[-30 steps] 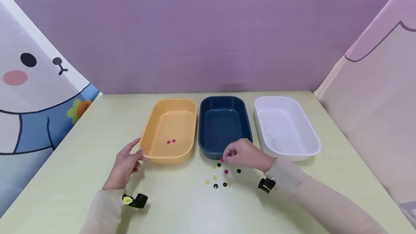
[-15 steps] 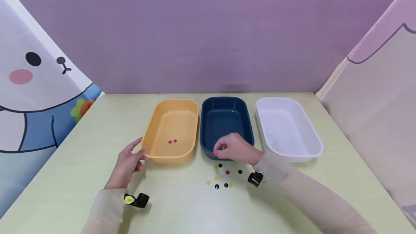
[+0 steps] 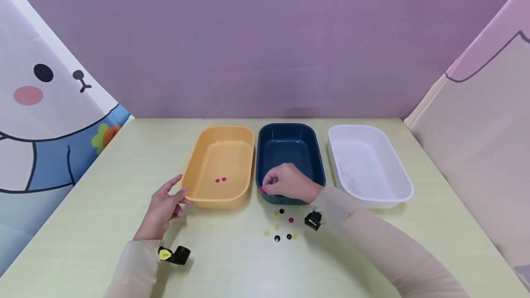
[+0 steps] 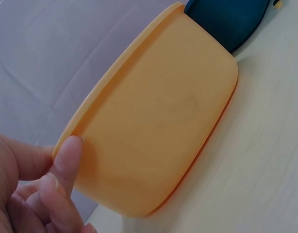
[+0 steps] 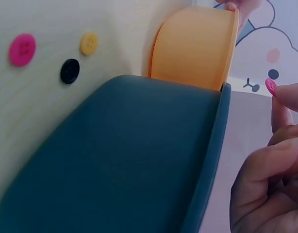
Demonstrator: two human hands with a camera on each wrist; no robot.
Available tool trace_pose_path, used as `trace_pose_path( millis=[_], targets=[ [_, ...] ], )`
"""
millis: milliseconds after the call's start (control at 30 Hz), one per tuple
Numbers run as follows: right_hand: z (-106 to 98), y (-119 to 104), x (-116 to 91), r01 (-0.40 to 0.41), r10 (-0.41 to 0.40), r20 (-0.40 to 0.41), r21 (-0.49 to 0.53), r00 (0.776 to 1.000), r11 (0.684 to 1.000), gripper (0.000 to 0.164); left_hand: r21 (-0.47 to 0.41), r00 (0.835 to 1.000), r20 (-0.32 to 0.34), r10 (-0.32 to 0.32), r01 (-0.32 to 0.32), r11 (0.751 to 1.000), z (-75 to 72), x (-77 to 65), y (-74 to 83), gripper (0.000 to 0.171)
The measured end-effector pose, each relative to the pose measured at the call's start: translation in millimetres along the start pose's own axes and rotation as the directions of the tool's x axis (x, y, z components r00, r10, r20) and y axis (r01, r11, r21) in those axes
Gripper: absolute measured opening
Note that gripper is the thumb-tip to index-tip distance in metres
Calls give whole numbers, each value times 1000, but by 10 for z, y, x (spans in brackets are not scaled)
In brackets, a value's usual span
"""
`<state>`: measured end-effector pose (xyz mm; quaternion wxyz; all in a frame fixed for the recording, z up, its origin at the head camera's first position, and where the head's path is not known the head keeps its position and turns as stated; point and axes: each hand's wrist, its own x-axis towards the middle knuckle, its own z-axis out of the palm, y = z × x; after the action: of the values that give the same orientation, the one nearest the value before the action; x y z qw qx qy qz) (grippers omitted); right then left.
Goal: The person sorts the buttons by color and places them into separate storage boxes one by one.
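Note:
My right hand [image 3: 291, 183] pinches a pink button [image 5: 271, 87] between thumb and fingertips, above the near rim of the dark blue tray [image 3: 290, 151]. With the left hand [image 3: 160, 208] I hold the near left corner of the yellow tray [image 3: 223, 153] at its rim. Two pink buttons [image 3: 224, 179] lie inside that tray. On the table in front of the blue tray are a pink button [image 3: 291, 220], several black buttons [image 3: 277, 238] and several yellow buttons [image 3: 267, 233]. Part of the blue tray's near side is hidden behind my right hand.
To the right of the blue tray stands a white tray [image 3: 368, 164]. All three trays form a row across the pale table [image 3: 232, 261]. A purple backdrop [image 3: 265, 45] rises behind the table, with printed cloth [image 3: 45, 123] at the left side.
My right hand has moved left and up from the loose buttons to the blue tray's near left corner, carrying the pink button. The left hand stays at the yellow tray's rim.

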<state>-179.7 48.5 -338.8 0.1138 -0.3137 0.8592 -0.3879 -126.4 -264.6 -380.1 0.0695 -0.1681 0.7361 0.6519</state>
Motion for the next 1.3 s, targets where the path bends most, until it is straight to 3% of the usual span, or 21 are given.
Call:
trace_pose_path(
  millis=[500, 1300],
  targets=[
    [17, -48, 138, -20, 21, 26, -13, 999, 1000, 6, 3, 1000, 10, 10, -10, 1000, 11, 9, -18, 61],
    [94, -331, 361, -37, 43, 106, -53, 993, 998, 8, 14, 1000, -3, 16, -16, 1000, 0, -8, -38, 61]
  ],
)
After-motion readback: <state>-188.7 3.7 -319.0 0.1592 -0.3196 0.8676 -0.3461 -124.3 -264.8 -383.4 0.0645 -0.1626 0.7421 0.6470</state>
